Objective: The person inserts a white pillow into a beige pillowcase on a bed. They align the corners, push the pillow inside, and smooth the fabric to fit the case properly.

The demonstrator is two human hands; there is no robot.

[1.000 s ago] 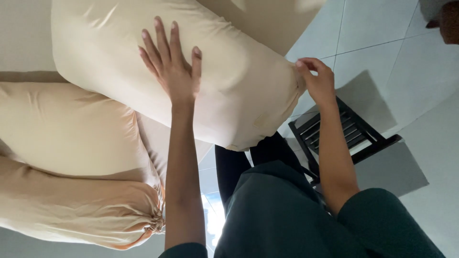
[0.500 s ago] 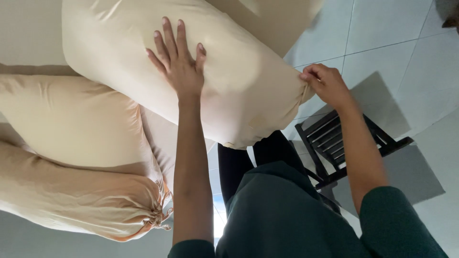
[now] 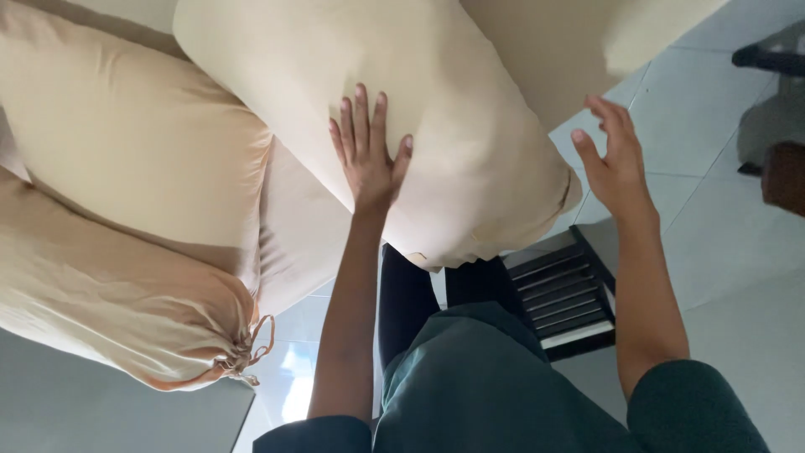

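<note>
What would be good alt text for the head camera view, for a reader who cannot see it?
Seen from above, a person's left hand presses flat on a large cream cushion, while the right hand hovers open beside its end, not touching. More beige cushions and a tied bolster lie to the left; a black slatted rack stands on the pale tiled floor.

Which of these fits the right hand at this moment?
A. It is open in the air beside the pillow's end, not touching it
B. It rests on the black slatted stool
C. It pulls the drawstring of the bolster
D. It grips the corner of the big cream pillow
A: the right hand is spread open just off the end of the pillow, with floor showing between them, while the left hand lies flat on the pillow.
</note>
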